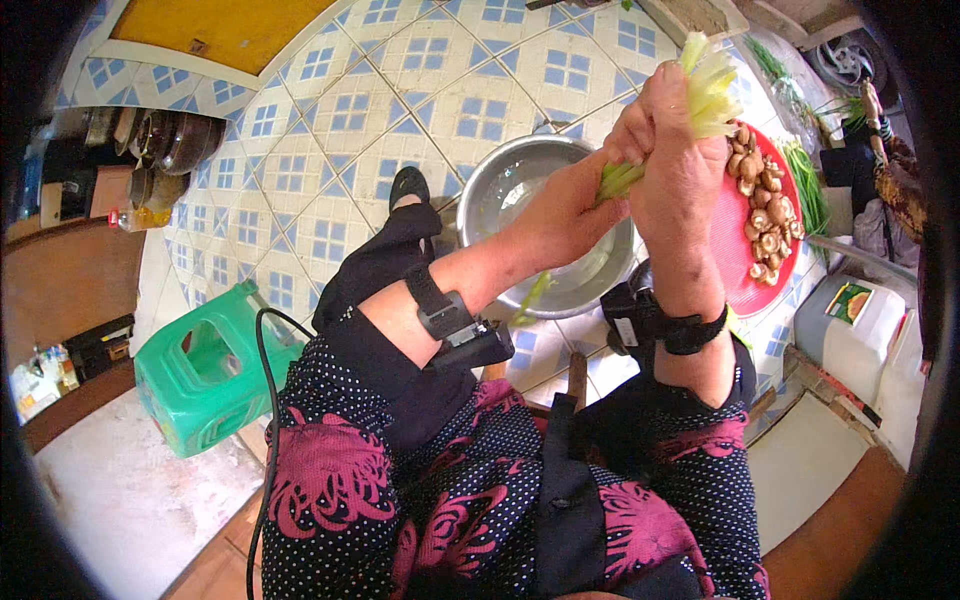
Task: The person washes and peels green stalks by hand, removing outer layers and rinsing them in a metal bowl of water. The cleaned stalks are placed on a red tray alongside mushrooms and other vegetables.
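My left hand (581, 202) grips the green stalks of a bunch of celery-like vegetable (705, 94) over the right side of a round metal basin (480, 169). Higher up, my right hand (671, 139) is closed around the same bunch, whose pale cut ends stick out beyond its fingers. Leafy tips (534, 296) hang down below my left forearm, near the basin's front rim. Water appears to stand in the basin. Just right of my right hand, a red round tray (739, 262) bears a heap of brown mushrooms (769, 217).
A green plastic stool (202, 367) lies at the left, near a black cable (262, 390). Green onions (806, 187) lie beyond the red tray. White plastic jugs (847, 322) stand at the right. Part of another person (896, 180) shows at the far right. The floor is tiled.
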Demonstrator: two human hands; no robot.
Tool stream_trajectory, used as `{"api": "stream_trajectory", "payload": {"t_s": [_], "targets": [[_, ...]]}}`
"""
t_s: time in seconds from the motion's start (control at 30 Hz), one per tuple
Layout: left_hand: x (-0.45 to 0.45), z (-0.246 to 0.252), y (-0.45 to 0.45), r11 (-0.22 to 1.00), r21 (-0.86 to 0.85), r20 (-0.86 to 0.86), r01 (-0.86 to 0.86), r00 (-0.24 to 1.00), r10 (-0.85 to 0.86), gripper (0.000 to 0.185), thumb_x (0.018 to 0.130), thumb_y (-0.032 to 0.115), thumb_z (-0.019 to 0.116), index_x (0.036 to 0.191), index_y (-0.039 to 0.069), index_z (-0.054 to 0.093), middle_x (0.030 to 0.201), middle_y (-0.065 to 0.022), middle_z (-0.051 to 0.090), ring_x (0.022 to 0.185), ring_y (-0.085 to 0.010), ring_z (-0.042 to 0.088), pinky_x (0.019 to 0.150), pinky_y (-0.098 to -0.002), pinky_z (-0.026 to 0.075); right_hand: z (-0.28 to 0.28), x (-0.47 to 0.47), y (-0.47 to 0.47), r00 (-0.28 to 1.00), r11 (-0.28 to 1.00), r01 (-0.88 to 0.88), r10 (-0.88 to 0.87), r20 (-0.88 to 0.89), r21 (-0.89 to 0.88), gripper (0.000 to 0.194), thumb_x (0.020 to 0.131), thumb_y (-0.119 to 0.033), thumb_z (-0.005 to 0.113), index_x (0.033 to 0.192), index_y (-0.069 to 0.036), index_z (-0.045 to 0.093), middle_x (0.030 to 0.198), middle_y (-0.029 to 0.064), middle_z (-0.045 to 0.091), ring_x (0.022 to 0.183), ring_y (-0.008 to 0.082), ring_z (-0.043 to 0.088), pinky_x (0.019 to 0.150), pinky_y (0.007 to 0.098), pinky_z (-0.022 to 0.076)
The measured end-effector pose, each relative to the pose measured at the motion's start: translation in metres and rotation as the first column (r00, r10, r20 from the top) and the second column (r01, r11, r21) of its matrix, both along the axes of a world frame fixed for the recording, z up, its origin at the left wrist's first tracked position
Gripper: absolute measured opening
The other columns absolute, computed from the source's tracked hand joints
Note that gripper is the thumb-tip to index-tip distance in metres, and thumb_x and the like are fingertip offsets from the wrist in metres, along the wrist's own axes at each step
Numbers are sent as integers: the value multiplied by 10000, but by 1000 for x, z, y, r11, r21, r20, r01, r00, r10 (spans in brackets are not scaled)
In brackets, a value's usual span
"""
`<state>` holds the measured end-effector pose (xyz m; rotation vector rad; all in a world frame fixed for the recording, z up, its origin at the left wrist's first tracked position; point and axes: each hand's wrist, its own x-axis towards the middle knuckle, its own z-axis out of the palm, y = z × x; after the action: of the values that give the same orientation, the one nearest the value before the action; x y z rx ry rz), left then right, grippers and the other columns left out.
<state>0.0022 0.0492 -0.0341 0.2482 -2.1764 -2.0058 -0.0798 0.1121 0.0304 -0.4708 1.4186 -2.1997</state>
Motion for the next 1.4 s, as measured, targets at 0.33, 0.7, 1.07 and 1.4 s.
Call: {"api": "stream_trajectory", "payload": {"t_s": [0.33, 0.7, 1.07, 1.4], "targets": [[-2, 2, 18, 988, -152, 27, 19, 1000, -15, 379, 857, 275, 574, 1145, 38, 507, 968, -232, 623, 917, -431, 585, 761, -435, 474, 8, -4, 23, 992, 987, -120, 124, -31, 106, 158, 934, -210, 568, 878, -65, 541, 620, -23, 464, 553, 74, 451, 511, 228, 385], [-1, -4, 24, 998, -55, 31, 42, 999, -41, 341, 879, 264, 608, 1134, 50, 535, 960, -174, 635, 885, -254, 621, 759, -350, 470, -21, -6, 40, 999, 991, -42, 38, 27, 127, 226, 960, -260, 522, 798, -104, 501, 633, -37, 428, 542, 63, 402, 475, 214, 331], [-16, 0, 37, 986, -105, 23, 129, 992, -127, 301, 863, 314, 648, 957, 43, 558, 731, -139, 568, 651, -244, 526, 601, -351, 430, 16, -33, 65, 991, 973, 46, -15, 135, -227, 315, 976, -346, 479, 757, -124, 432, 563, -49, 321, 456, 58, 297, 408, 210, 255], [-16, -9, 44, 955, -263, -43, 137, 987, -154, 248, 846, 239, 665, 978, 57, 561, 699, -159, 550, 594, -318, 535, 551, -370, 425, 28, -48, 90, 989, 967, 130, -109, 103, -217, 370, 981, -402, 437, 746, -120, 387, 545, -50, 287, 439, 58, 266, 405, 214, 256]]}}
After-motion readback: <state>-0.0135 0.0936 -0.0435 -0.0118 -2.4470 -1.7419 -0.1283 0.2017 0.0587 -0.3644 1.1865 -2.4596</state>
